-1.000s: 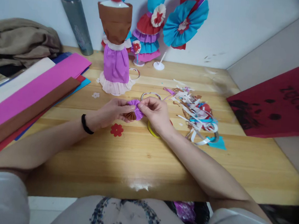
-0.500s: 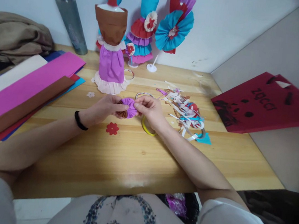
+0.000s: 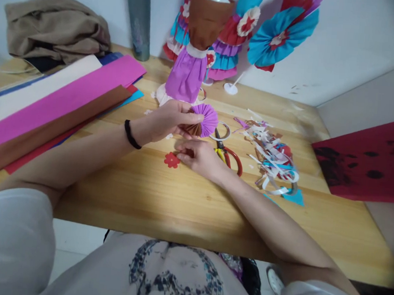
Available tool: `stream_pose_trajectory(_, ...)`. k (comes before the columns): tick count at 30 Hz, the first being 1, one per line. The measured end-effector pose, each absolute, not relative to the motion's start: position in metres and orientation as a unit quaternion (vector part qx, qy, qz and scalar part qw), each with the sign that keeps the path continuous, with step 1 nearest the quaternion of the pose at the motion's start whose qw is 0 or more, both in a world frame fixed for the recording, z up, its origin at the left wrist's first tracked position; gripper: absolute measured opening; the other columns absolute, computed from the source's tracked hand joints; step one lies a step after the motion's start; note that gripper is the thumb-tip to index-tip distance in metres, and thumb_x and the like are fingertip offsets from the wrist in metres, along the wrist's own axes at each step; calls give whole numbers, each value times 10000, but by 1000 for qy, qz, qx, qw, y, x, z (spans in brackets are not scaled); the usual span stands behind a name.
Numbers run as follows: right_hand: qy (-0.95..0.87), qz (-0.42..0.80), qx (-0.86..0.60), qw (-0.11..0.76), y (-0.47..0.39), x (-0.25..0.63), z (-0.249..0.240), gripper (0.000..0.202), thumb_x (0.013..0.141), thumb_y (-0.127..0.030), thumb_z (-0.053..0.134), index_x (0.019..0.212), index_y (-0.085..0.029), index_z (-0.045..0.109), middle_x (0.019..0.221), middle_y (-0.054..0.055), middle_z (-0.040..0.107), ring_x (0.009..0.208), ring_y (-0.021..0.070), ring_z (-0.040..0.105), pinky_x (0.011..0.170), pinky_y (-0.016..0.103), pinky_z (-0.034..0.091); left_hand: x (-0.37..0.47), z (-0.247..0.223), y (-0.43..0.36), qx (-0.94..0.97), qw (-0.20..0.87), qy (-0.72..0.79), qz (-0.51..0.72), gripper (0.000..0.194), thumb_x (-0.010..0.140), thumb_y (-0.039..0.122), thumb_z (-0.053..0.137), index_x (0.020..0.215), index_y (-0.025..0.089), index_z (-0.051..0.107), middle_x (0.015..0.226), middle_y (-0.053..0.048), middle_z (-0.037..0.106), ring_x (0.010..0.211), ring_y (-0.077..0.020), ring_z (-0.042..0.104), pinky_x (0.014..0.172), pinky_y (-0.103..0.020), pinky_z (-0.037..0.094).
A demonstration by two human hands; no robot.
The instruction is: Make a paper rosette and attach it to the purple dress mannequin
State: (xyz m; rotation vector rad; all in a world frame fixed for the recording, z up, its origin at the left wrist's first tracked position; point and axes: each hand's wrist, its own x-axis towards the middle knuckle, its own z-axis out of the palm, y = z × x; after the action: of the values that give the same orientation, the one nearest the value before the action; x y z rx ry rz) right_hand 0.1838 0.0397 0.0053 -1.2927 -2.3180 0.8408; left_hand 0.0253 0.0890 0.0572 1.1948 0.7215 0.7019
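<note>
Here, the left hand [image 3: 166, 121] has its grip closed on the brown-and-purple pleated rosette [image 3: 208, 120], thumb across its face, holding it above the table [image 3: 165, 199] in front of the purple-skirted dress form [image 3: 186, 76]. The right hand [image 3: 203, 158] is low beside the red paper flower [image 3: 172, 160], fingers curled at its edge; whether that grip pinches it, I cannot tell

The pleated rosette [image 3: 209, 120] looks like matt paper, ridged by its folds; the red flower [image 3: 172, 160] is flat and matt. Smooth wood with a soft sheen makes the table [image 3: 138, 202]. The scissors [image 3: 220, 145] show dark metal blades and smooth, plastic-looking handles. The bundled cloth [image 3: 66, 28] is matt and creased.
</note>
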Motion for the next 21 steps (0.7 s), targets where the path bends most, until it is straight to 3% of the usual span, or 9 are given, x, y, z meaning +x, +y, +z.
stream_pose_trajectory(4,-834,239,-481,125,38,171,5,79,785,-116,607,741,-179,626,739,28,628,700,153,521,635,265,337,27,61,86,521,715,355,302,298,933,57,541,639,84,589,557,-21,620,515,-89,584,580,-220,472)
stream_pose_trajectory(8,-834,268,-467,117,38,173,7,167,751,-50,551,675,-183,617,676,11,621,653,136,512,619,260,331,27,61,84,514,720,374,279,328,959,75,496,650,88,604,550,-7,625,517,-82,574,595,-216,451)
stream_pose_trajectory(12,-798,355,-456,170,36,187,10,162,726,-59,548,646,-186,607,647,-7,621,592,114,516,593,248,366,22,54,85,508,731,360,280,302,975,133,496,720,69,645,609,-18,656,569,-83,579,625,-220,439)
stream_pose_trajectory(17,-664,558,-441,230,28,206,20,96,745,-235,662,718,-190,581,588,-31,595,508,97,519,493,223,414,18,42,91,493,729,367,302,244,957,159,535,767,72,660,705,-40,670,670,-113,606,673,-249,469)
stream_pose_trajectory(21,-616,585,-426,310,25,210,41,187,708,-278,748,811,-190,618,616,-33,597,508,91,523,467,219,414,20,33,90,492,736,355,301,198,942,199,573,837,77,688,773,-58,692,731,-134,624,707,-265,475)
